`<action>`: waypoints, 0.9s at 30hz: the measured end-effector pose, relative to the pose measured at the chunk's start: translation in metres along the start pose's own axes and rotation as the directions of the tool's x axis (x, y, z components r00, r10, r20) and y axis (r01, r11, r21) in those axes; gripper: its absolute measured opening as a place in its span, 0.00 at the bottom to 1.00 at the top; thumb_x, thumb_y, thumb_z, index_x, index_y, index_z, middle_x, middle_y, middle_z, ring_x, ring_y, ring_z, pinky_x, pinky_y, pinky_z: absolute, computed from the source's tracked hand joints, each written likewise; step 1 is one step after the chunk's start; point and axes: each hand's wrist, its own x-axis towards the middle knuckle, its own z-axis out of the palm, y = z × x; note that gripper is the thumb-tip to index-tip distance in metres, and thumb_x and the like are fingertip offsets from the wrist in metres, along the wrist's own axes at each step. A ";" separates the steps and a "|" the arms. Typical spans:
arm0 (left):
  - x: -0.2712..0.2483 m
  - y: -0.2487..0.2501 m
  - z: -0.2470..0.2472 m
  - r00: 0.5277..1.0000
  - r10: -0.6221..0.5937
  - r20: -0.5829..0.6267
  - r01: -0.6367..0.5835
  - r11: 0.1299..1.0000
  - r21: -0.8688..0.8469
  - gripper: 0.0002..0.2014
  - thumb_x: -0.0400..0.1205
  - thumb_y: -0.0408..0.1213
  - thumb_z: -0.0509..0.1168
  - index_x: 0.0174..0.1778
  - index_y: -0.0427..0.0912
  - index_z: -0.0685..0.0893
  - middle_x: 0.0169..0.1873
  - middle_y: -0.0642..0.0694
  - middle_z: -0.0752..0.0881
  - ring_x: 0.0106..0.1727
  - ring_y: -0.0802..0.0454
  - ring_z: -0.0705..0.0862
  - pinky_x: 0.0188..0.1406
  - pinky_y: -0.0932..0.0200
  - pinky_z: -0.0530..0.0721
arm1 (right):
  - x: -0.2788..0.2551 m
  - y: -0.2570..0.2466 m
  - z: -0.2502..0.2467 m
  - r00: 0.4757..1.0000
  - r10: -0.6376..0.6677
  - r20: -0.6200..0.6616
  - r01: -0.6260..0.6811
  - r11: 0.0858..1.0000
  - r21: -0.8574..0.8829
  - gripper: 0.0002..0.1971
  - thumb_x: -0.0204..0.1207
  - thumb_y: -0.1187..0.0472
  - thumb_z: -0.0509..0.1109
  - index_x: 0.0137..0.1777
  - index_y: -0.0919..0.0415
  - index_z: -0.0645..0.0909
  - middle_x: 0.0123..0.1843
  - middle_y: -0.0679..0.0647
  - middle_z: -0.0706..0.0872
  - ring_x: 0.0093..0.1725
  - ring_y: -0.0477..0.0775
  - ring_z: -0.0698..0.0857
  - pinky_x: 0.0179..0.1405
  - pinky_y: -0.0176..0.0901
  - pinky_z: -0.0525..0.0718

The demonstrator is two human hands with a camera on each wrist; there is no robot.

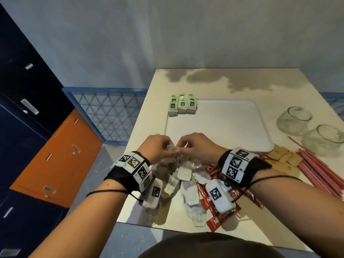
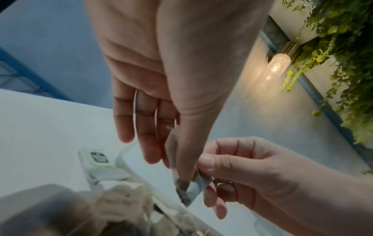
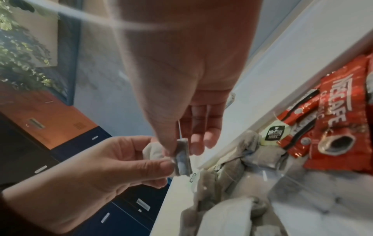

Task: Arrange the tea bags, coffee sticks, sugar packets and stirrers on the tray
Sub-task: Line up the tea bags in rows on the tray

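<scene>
Both hands are meeting above the near edge of the tray (image 1: 219,118), pinching one tea bag (image 2: 189,190) between them. The bag is hanging with its long axis roughly upright. The left hand (image 1: 156,148) is gripping it with thumb and forefinger, other fingers extended. The right hand (image 1: 197,146) is pinching it likewise. Loose tea bags (image 1: 186,183) are lying beneath the wrists; six more (image 1: 182,105) are sitting at the tray's far left corner.

Grey tea bag (image 2: 188,190), seemingly folded, held aloft.
</scene>
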 end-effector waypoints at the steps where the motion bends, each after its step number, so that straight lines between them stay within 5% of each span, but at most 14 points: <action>1: 0.001 0.003 -0.001 0.999 -0.008 -0.032 0.006 0.999 -0.048 0.12 0.73 0.48 0.77 0.41 0.49 0.82 0.30 0.56 0.81 0.33 0.59 0.77 0.29 0.68 0.68 | -0.001 0.000 -0.003 0.999 0.003 -0.036 -0.002 1.000 0.010 0.07 0.77 0.54 0.76 0.48 0.56 0.89 0.41 0.44 0.89 0.39 0.42 0.85 0.38 0.31 0.77; 4: 0.001 0.003 -0.001 0.994 -0.092 -0.058 0.081 0.982 -0.169 0.16 0.72 0.45 0.79 0.50 0.50 0.82 0.36 0.56 0.85 0.36 0.60 0.81 0.36 0.63 0.75 | -0.006 0.006 -0.016 0.993 0.040 -0.113 -0.036 0.999 0.037 0.06 0.78 0.56 0.74 0.47 0.58 0.88 0.41 0.47 0.89 0.36 0.42 0.84 0.35 0.32 0.77; 7: 0.002 -0.007 0.008 0.970 -0.218 0.105 0.229 0.967 -0.110 0.23 0.70 0.45 0.81 0.57 0.51 0.79 0.43 0.56 0.84 0.44 0.58 0.82 0.39 0.64 0.77 | -0.014 0.019 -0.027 0.987 0.087 -0.135 -0.080 0.995 0.060 0.04 0.79 0.60 0.72 0.50 0.58 0.86 0.46 0.50 0.89 0.38 0.44 0.84 0.34 0.32 0.77; 11: 0.004 -0.015 0.024 0.939 -0.304 0.160 0.311 0.950 -0.019 0.25 0.67 0.52 0.81 0.55 0.51 0.80 0.46 0.54 0.84 0.50 0.53 0.83 0.51 0.57 0.82 | -0.021 0.022 -0.027 0.996 0.079 -0.052 -0.077 0.996 0.044 0.03 0.78 0.60 0.73 0.49 0.58 0.86 0.45 0.49 0.88 0.34 0.34 0.81 0.32 0.23 0.75; 14: 0.007 -0.014 0.024 0.945 -0.302 0.130 0.301 0.953 0.028 0.21 0.67 0.53 0.81 0.47 0.48 0.82 0.43 0.53 0.84 0.47 0.52 0.82 0.47 0.57 0.80 | -0.021 0.019 -0.020 0.999 0.028 -0.026 -0.027 0.999 0.033 0.08 0.78 0.54 0.74 0.49 0.58 0.87 0.44 0.47 0.89 0.33 0.29 0.80 0.33 0.21 0.74; 17: 0.008 -0.012 0.017 0.957 -0.271 0.103 0.268 0.962 0.040 0.16 0.70 0.47 0.80 0.36 0.51 0.77 0.35 0.55 0.79 0.42 0.52 0.79 0.36 0.61 0.72 | -0.020 0.015 -0.016 1.000 -0.011 -0.002 0.011 1.000 0.013 0.08 0.78 0.52 0.74 0.48 0.56 0.86 0.45 0.43 0.87 0.38 0.36 0.82 0.36 0.26 0.75; 19: 0.008 -0.008 0.010 0.974 -0.214 0.077 0.213 0.977 0.019 0.11 0.73 0.40 0.78 0.36 0.50 0.80 0.34 0.55 0.81 0.41 0.53 0.80 0.33 0.65 0.71 | -0.018 0.012 -0.015 0.997 -0.075 -0.001 0.075 0.997 -0.017 0.08 0.77 0.51 0.75 0.47 0.55 0.86 0.51 0.46 0.86 0.49 0.44 0.82 0.45 0.35 0.77; 22: 0.007 0.006 -0.004 0.998 -0.045 0.044 0.043 0.999 0.031 0.08 0.74 0.36 0.77 0.41 0.48 0.84 0.31 0.56 0.81 0.34 0.59 0.78 0.30 0.75 0.67 | -0.015 0.006 -0.014 0.990 -0.143 0.013 0.143 0.990 -0.005 0.07 0.77 0.52 0.75 0.45 0.54 0.85 0.60 0.45 0.86 0.59 0.42 0.79 0.54 0.37 0.78; 25: 0.005 0.020 -0.013 1.000 0.014 0.010 -0.013 0.999 -0.049 0.11 0.72 0.35 0.78 0.45 0.46 0.83 0.30 0.58 0.81 0.31 0.63 0.77 0.27 0.76 0.71 | -0.014 0.002 -0.012 0.990 -0.136 0.035 0.135 0.991 0.021 0.06 0.78 0.54 0.74 0.45 0.56 0.83 0.50 0.44 0.87 0.50 0.37 0.81 0.48 0.36 0.76; 27: 0.003 0.021 -0.014 1.000 -0.024 0.016 0.026 0.987 -0.156 0.18 0.70 0.32 0.79 0.51 0.46 0.81 0.36 0.52 0.86 0.36 0.56 0.83 0.32 0.72 0.76 | -0.014 0.003 -0.010 0.992 -0.119 0.042 0.117 0.992 0.038 0.06 0.78 0.57 0.74 0.45 0.57 0.81 0.43 0.46 0.87 0.42 0.40 0.82 0.45 0.39 0.79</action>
